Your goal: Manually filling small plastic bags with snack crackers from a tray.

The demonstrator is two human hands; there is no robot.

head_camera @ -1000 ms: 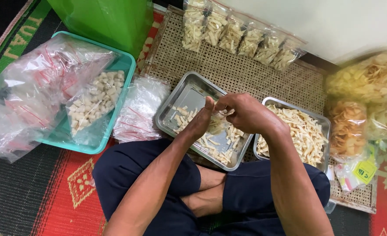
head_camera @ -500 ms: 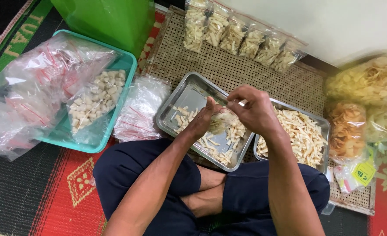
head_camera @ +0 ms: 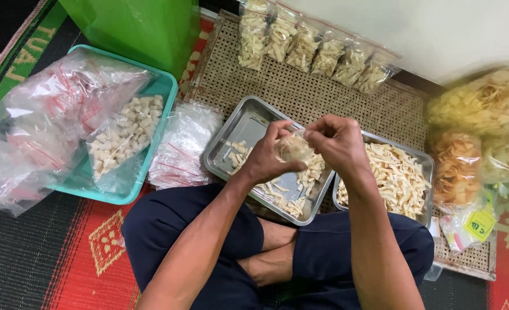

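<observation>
steel trays (head_camera: 249, 123) x2 | teal basket (head_camera: 161, 117) x1 | filled snack bags in back row (head_camera: 312, 54) approx 6 | hands (head_camera: 266, 158) x2

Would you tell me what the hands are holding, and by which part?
Both hands, left hand and right hand, hold a small filled plastic bag near its top.

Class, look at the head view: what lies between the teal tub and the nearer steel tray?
In the head view, a loose pile of empty clear bags lies between the teal tub and the steel tray, on the mat.
</observation>
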